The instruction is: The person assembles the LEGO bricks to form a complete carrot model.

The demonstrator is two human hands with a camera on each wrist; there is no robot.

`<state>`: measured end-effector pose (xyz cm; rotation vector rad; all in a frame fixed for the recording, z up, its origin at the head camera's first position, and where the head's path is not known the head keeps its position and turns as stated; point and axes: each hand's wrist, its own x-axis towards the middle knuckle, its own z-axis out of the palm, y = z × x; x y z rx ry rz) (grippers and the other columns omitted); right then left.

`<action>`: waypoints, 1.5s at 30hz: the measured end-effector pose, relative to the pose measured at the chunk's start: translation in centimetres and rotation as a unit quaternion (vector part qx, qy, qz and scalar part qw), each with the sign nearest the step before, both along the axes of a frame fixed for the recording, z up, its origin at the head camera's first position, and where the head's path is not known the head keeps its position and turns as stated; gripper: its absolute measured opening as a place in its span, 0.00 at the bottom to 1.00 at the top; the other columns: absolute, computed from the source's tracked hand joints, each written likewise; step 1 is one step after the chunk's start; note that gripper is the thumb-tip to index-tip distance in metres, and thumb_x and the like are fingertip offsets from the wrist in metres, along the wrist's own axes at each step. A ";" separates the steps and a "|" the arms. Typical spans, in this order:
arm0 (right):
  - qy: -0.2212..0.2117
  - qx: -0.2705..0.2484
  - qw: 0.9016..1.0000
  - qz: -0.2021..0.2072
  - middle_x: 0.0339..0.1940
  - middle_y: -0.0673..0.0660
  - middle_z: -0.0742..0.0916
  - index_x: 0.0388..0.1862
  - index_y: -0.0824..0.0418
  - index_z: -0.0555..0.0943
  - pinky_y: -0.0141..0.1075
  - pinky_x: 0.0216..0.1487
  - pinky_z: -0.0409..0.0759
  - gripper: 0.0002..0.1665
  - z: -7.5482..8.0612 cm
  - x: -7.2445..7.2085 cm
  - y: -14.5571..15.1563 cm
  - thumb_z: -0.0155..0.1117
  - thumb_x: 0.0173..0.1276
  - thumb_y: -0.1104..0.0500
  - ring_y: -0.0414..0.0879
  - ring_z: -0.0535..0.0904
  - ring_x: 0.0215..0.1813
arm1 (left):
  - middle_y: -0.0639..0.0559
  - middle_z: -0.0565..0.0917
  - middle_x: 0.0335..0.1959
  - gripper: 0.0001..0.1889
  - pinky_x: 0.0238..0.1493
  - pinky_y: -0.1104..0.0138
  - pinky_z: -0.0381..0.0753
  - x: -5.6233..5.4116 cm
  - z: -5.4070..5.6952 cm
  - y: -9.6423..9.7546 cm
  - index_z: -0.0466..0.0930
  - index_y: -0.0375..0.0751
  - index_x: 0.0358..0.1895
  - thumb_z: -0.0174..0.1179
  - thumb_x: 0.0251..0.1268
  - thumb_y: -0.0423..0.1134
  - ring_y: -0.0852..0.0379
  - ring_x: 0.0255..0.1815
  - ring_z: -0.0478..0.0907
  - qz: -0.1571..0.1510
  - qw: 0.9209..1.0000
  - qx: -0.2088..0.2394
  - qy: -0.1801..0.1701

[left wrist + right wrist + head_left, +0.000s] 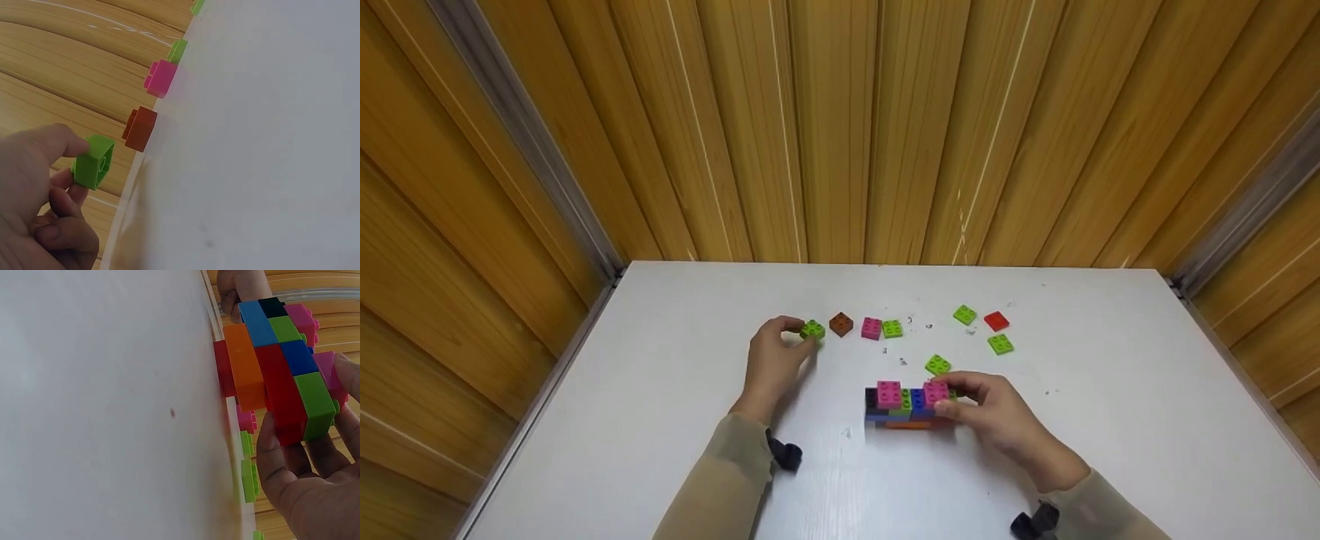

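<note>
Between thumb and fingers, my left hand [772, 364] pinches a lime green toy brick [812, 330]. The left wrist view shows that green brick [94, 162] tipped, its hollow underside visible and clear of the table. My right hand [1001, 416] grips the right end of a built block of toy bricks [900, 401]. Seen from the right wrist, this built block [275, 371] has red, orange, light blue, dark blue, black and green bricks, with two pink bricks on its top layer. Beside the left fingers sits a brown brick [841, 324].
A pink brick [871, 328] and a green brick [892, 328] stand side by side farther right. Near the built block lies a green brick [937, 364]. A red brick [996, 321] lies among more green ones at the right. Wood-patterned walls [832, 135] enclose the white table [675, 315].
</note>
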<state>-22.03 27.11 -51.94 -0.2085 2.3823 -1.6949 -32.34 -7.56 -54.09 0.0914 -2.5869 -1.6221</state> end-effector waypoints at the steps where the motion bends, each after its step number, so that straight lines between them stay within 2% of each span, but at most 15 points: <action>1: -0.001 0.002 1.000 0.000 0.68 0.59 0.92 0.69 0.62 0.88 0.63 0.88 0.67 0.27 0.0 0.0 0.0 0.79 0.78 0.51 0.56 0.81 0.79 | 0.45 0.89 0.64 0.16 0.81 0.43 0.77 0.0 0.0 0.1 0.89 0.42 0.60 0.75 0.75 0.41 0.43 0.73 0.82 0.000 1.000 0.003 0.003; 8: 0.001 0.011 1.000 0.001 0.67 0.58 0.93 0.69 0.61 0.89 0.59 0.85 0.70 0.26 -0.2 0.0 -0.1 0.79 0.78 0.51 0.50 0.82 0.75 | 0.47 0.91 0.59 0.16 0.71 0.47 0.83 0.5 0.4 0.6 0.89 0.42 0.58 0.76 0.72 0.42 0.46 0.65 0.85 -0.006 1.000 0.012 0.011; 14: -0.006 0.014 1.000 -0.005 0.67 0.57 0.93 0.69 0.59 0.89 0.64 0.87 0.68 0.28 -0.1 -0.2 0.1 0.79 0.77 0.48 0.53 0.82 0.77 | 0.49 0.90 0.60 0.15 0.67 0.50 0.85 0.9 0.7 0.9 0.89 0.45 0.58 0.75 0.73 0.43 0.49 0.61 0.84 -0.009 1.000 0.016 0.004; 19: -0.004 0.014 1.000 -0.001 0.69 0.57 0.92 0.70 0.60 0.88 0.66 0.88 0.66 0.29 -0.1 -0.2 0.1 0.79 0.78 0.47 0.59 0.80 0.80 | 0.51 0.90 0.60 0.15 0.54 0.57 0.83 1.1 0.8 1.1 0.89 0.48 0.58 0.75 0.72 0.44 0.51 0.54 0.80 -0.014 1.000 0.022 -0.006; 22: -0.004 0.015 1.000 -0.002 0.69 0.58 0.92 0.70 0.60 0.88 0.66 0.88 0.66 0.29 -0.1 -0.1 0.1 0.79 0.78 0.47 0.59 0.80 0.81 | 0.52 0.89 0.60 0.16 0.45 0.60 0.80 1.4 1.0 1.3 0.88 0.50 0.58 0.76 0.71 0.45 0.52 0.48 0.77 -0.015 0.999 0.028 -0.012; 26: -0.007 0.015 1.000 -0.006 0.69 0.58 0.92 0.70 0.60 0.88 0.64 0.87 0.68 0.28 0.0 -0.1 0.0 0.79 0.78 0.47 0.58 0.80 0.80 | 0.53 0.89 0.60 0.15 0.39 0.62 0.78 1.6 1.3 1.5 0.89 0.50 0.57 0.75 0.71 0.45 0.52 0.44 0.75 -0.023 0.999 0.030 -0.004; 34: 0.003 0.014 1.000 -0.004 0.69 0.58 0.92 0.70 0.61 0.88 0.61 0.86 0.71 0.28 -0.2 0.1 -0.2 0.78 0.78 0.49 0.56 0.81 0.79 | 0.52 0.89 0.60 0.14 0.44 0.63 0.78 2.7 2.2 2.2 0.90 0.50 0.57 0.75 0.72 0.43 0.52 0.48 0.76 -0.051 0.998 0.042 0.021; 38: 0.013 0.017 1.000 0.005 0.68 0.59 0.92 0.69 0.62 0.89 0.59 0.85 0.72 0.27 -0.5 0.1 -0.2 0.78 0.79 0.49 0.56 0.82 0.77 | 0.50 0.89 0.60 0.14 0.39 0.65 0.77 3.4 2.7 2.6 0.89 0.48 0.58 0.75 0.72 0.41 0.54 0.42 0.75 -0.071 0.996 0.043 0.032; 45: 0.003 0.015 1.000 -0.004 0.69 0.58 0.92 0.69 0.60 0.89 0.65 0.87 0.68 0.28 -0.2 0.0 -0.1 0.78 0.78 0.47 0.59 0.80 0.80 | 0.54 0.88 0.61 0.14 0.37 0.68 0.75 4.3 3.7 3.4 0.89 0.52 0.58 0.75 0.73 0.43 0.56 0.39 0.72 -0.104 0.993 0.041 0.037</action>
